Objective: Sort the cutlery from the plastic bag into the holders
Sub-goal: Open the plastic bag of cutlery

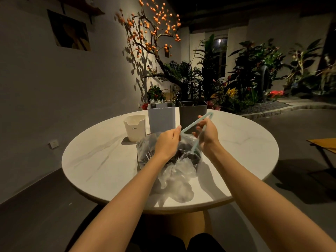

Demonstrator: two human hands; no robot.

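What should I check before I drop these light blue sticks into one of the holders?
1. Right hand grips the light blue sticks: ok.
2. Left hand pinches their lower end: ok.
3. Sticks fully out of the plastic bag: not ok, one end is still in it.
4. Dark holder upright and open on top: ok.
5. Grey holder already holds forks: ok, avoid mixing.
6. Cream holder contents: cannot tell.
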